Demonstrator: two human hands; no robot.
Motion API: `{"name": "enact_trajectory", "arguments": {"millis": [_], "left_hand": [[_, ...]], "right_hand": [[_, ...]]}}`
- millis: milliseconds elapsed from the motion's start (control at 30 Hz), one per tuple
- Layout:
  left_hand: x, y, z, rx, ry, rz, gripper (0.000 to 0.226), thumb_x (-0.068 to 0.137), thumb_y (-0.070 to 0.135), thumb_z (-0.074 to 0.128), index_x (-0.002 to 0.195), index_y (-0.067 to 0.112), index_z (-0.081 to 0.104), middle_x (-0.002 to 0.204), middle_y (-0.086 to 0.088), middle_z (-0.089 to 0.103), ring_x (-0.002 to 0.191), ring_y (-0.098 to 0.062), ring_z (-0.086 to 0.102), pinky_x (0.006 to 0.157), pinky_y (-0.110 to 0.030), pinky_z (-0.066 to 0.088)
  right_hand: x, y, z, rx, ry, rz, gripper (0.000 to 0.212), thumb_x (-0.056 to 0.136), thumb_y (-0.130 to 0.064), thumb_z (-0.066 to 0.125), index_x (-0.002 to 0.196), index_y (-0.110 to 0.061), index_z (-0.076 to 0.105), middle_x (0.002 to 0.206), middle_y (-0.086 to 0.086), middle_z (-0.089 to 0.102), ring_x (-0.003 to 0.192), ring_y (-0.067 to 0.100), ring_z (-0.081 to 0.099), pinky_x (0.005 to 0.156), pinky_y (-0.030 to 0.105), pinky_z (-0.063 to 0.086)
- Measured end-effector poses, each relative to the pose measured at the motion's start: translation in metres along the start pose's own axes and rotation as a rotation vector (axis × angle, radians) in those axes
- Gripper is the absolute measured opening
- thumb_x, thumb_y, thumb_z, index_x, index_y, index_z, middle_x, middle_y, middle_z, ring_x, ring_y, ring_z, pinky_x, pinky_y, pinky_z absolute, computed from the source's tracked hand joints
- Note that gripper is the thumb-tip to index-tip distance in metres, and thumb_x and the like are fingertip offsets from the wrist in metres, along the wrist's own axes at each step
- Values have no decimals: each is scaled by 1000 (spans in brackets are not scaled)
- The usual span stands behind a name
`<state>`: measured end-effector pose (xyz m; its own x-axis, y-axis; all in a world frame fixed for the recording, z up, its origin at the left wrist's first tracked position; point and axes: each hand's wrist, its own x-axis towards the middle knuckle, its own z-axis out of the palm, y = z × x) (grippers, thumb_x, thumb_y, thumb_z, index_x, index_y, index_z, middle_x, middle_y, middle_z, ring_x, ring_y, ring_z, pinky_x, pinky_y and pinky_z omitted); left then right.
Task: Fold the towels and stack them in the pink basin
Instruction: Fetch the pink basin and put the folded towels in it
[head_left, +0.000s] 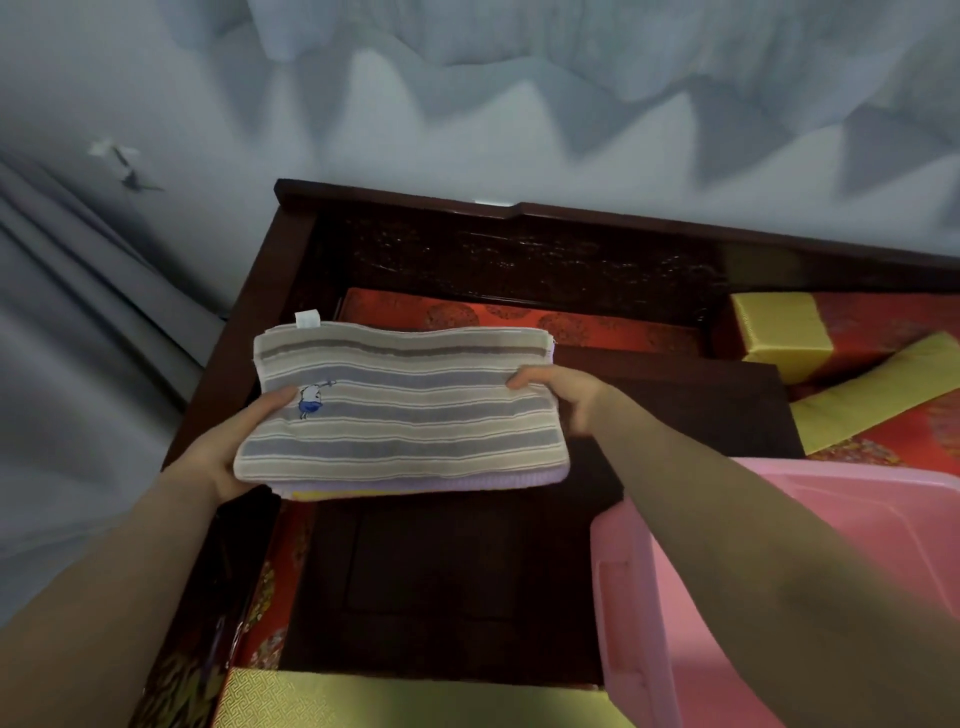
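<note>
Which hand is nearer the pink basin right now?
Right. The right hand grips the folded towels at their right edge, just beyond the pink basin's left wall; the left hand holds their left edge, across the towels from it.

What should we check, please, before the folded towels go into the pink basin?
1. Towel stack folded flat: ok.
2. Left hand grip on its left end: ok.
3. Right hand grip on its right end: ok.
4. Edges flush: not ok, lilac towel pokes out underneath.
5. Pink basin close by on the right: ok.
6. Basin floor free: cannot tell, the right forearm covers it.
</note>
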<state>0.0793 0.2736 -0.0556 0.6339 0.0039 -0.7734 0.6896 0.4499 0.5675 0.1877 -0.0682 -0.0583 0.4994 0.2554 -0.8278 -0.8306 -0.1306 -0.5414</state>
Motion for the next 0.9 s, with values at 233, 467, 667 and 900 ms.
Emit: {"name": "enact_trajectory", "arguments": {"millis": [233, 467, 667, 900], "left_hand": [[-58, 35, 47, 43, -152, 101, 67, 21, 40, 95, 83, 20, 80, 95, -6, 76, 79, -19, 74, 74, -35, 60], [-122, 30, 143, 93, -275, 165, 65, 32, 36, 95, 91, 17, 79, 101, -7, 75, 85, -20, 73, 69, -38, 60], [-183, -43, 247, 113, -315, 219, 67, 22, 31, 97, 84, 15, 80, 94, -8, 76, 78, -20, 74, 61, -35, 60], [-212, -146, 312, 210, -309, 183, 72, 28, 37, 95, 94, 12, 78, 100, -11, 74, 86, -22, 73, 70, -33, 60]], "right_hand": [[-63, -30, -24, 20, 15, -133, 64, 64, -35, 83, 119, -9, 64, 112, 14, 71, 106, 28, 66, 98, 43, 50], [-173, -34, -103, 5, 55, -298, 58, 77, -38, 75, 126, -13, 57, 114, 11, 71, 96, 21, 70, 76, 31, 58], [-273, 17, -200, -31, 63, -378, 50, 81, -35, 71, 125, -16, 59, 107, 8, 73, 85, 18, 73, 64, 27, 59], [-341, 123, -294, -112, 36, -296, 45, 82, -27, 68, 125, -16, 59, 115, 10, 71, 106, 26, 67, 80, 35, 57]]}}
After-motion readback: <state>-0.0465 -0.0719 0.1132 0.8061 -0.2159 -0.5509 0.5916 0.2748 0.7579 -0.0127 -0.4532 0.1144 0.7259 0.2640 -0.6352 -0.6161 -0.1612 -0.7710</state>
